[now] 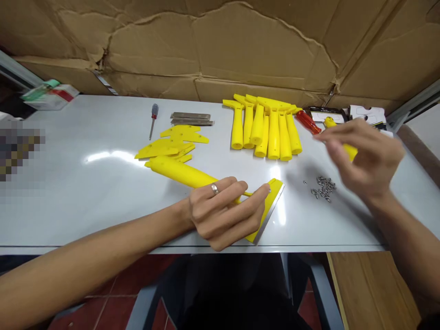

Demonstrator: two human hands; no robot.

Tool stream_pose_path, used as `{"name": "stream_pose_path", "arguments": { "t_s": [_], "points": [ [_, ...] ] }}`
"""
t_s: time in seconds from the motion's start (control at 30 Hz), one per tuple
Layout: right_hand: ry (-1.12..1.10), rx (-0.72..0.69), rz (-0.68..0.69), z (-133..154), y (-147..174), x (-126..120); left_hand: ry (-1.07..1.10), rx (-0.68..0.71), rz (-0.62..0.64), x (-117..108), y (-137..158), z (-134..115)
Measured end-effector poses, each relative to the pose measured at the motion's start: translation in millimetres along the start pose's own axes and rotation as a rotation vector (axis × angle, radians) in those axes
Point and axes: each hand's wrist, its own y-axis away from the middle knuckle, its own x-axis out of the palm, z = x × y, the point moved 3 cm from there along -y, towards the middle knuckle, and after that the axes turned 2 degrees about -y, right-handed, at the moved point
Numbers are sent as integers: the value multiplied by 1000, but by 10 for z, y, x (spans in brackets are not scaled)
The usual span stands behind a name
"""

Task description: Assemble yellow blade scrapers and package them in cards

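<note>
My left hand (228, 211), with a ring on one finger, is wrapped round a yellow scraper (182, 172). Its handle points up and to the left, and a metal blade (270, 215) runs along the edge of its yellow head. A small screw (270, 190) shows at my left index fingertip, on the head. My right hand (360, 158) is raised off the table and blurred, with thumb and fingers pinched at the near end of a red-handled screwdriver (307, 122). Below and left of it lies a small pile of screws (323, 188).
Several yellow scraper handles (273, 133) lie in a row at the back. Flat yellow plates (172, 144), metal blades (191, 118) and a small screwdriver (153, 120) lie left of them. Cardboard (206, 50) stands behind the white table (113, 197). Boxes sit at both back corners.
</note>
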Motion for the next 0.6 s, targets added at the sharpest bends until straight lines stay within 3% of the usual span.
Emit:
{"name": "stream_pose_path", "arguments": {
  "t_s": [0.1,0.17,0.2,0.43,0.6],
  "points": [
    [218,330,17,-648,-16,-199,-258,437,-230,-81,-33,-163],
    [341,446,146,-951,11,-259,-423,590,-318,-131,-75,-258],
    [378,474,205,-1037,24,-262,-451,598,-316,-149,-107,-285],
    [582,457,546,-989,-90,107,-338,349,-281,-132,-185,-259],
    [598,487,689,-1009,-301,305,-167,84,-139,-79,-138,-147]
  ]
}}
